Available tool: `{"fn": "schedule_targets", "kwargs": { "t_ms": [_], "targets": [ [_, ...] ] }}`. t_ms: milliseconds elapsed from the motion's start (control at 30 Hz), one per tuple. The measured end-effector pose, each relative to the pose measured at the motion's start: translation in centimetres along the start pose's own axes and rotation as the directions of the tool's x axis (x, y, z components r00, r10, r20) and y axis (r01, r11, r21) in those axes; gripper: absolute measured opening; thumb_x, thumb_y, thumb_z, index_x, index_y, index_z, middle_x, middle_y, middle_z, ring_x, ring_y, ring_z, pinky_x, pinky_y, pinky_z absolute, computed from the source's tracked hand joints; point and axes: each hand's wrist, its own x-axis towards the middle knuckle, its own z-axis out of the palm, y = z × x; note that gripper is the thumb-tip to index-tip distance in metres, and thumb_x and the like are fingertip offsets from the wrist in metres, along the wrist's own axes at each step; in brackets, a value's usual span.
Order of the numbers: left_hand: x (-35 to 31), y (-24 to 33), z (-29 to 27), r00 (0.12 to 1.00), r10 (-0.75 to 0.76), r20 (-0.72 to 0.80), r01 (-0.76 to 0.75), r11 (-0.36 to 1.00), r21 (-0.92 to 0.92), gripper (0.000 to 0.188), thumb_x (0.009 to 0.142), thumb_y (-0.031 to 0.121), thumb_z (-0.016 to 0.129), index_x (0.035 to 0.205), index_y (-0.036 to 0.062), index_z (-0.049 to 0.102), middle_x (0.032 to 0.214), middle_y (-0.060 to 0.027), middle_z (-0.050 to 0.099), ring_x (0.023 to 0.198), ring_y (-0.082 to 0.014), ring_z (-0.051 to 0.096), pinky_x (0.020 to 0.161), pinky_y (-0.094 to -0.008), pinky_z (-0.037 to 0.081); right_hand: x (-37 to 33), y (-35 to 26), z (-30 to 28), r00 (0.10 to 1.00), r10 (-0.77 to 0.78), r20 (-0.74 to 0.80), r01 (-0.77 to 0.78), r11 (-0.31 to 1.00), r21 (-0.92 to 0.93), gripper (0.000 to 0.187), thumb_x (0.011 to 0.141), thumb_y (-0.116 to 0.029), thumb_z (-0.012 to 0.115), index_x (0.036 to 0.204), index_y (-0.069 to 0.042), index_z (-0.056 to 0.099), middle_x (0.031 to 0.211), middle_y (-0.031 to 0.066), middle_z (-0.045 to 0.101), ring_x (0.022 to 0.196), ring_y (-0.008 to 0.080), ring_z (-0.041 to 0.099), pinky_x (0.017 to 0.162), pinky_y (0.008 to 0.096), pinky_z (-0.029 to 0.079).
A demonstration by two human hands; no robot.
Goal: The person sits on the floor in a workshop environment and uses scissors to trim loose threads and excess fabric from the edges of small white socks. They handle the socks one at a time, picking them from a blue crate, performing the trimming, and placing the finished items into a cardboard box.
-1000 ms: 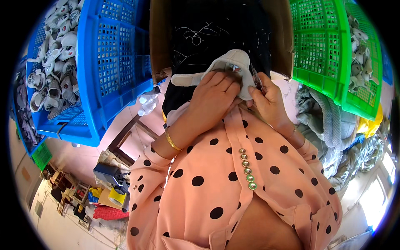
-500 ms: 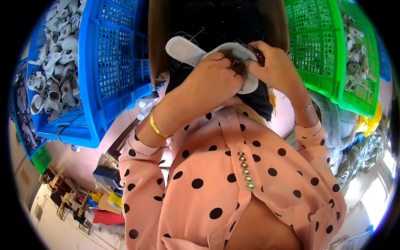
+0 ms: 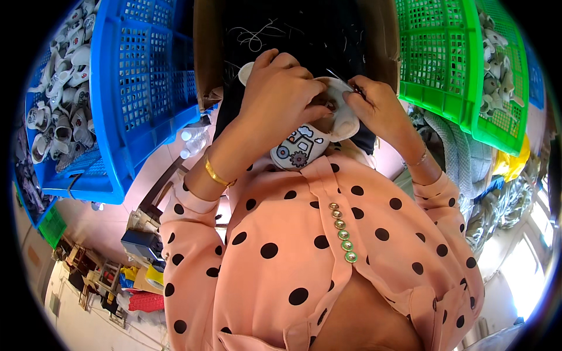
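A white shoe upper (image 3: 300, 148) sits over my lap against my blouse, its printed panel of a cartoon vehicle and gear facing up. My left hand (image 3: 274, 96) grips it from the left, thumb and fingers at the opening. A rounded pale strap end (image 3: 246, 73) sticks out beyond the left knuckles. At the right rim of the upper is my right hand (image 3: 380, 111), closed round small dark metal thread snips (image 3: 356, 89). Their thin blade points up and left, and my right thumb presses the lining. The inside of the upper is partly hidden by my fingers.
A blue crate (image 3: 105, 117) full of white shoe uppers (image 3: 64, 117) stands at my left. To the right, a green crate (image 3: 442, 70) holds more. Loose white threads (image 3: 254, 35) lie on the dark cloth ahead. Clear bottles (image 3: 193, 140) stand beside the blue crate.
The upper has been turned, so its printed panel now shows and its strap is mostly covered. My left hand has shifted up and left, its fingers lifted. My right hand stays at the rim.
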Motion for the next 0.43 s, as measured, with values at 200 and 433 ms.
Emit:
{"fn": "schedule_targets", "kwargs": {
  "t_ms": [200, 433],
  "targets": [
    [1.2, 0.5, 1.1, 0.961, -0.151, 0.231, 0.162, 0.986, -0.03, 0.019, 0.077, 0.027, 0.073, 0.09, 0.0138, 0.077, 0.081, -0.0054, 0.07, 0.075, -0.0239, 0.066, 0.073, -0.0358, 0.05, -0.1, 0.6, 0.4, 1.0, -0.014, -0.024, 0.015, 1.0, 0.023, 0.028, 0.087, -0.022, 0.056, 0.087, 0.007, 0.056, 0.062, 0.0238, 0.055, 0.054, 0.0361, 0.055, 0.054, 0.0391, 0.045],
    [1.6, 0.6, 1.4, 0.954, -0.197, 0.226, 0.213, 0.976, -0.05, 0.013, 0.081, 0.021, 0.069, 0.089, 0.0153, 0.078, 0.082, -0.0063, 0.071, 0.072, -0.0254, 0.067, 0.064, -0.0342, 0.051, -1.2, -1.0, -3.1, 0.994, -0.101, -0.051, 0.063, 0.866, -0.495, 0.046, 0.089, -0.045, 0.064, 0.107, -0.003, 0.058, 0.071, 0.0179, 0.066, 0.067, 0.0296, 0.068, 0.06, 0.0376, 0.052]
  ]
}}
